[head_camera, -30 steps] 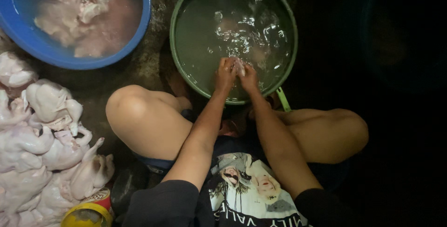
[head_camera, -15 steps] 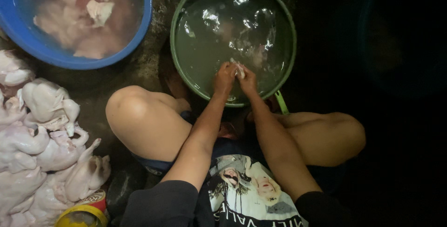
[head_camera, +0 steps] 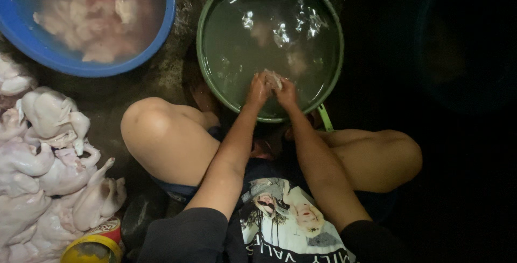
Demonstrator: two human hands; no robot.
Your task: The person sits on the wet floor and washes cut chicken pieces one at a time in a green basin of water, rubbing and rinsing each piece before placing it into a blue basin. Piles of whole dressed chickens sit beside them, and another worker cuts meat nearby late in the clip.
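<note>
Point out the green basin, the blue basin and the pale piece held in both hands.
green basin [head_camera: 200, 53], head view, left rim.
blue basin [head_camera: 167, 23], head view, right rim.
pale piece [head_camera: 272, 77], head view, its exposed top between the hands.

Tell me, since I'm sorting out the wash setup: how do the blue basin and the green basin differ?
The blue basin holds reddish water packed with pale meat; the green basin holds clearer water with few pieces. Both hands work at the green basin, none at the blue. Both are round and on the ground.

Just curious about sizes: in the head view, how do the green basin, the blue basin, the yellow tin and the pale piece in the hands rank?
1. Round green plastic basin; the blue plastic basin is cropped, so unsure.
2. Yellow round tin.
3. Pale meat piece.
</note>
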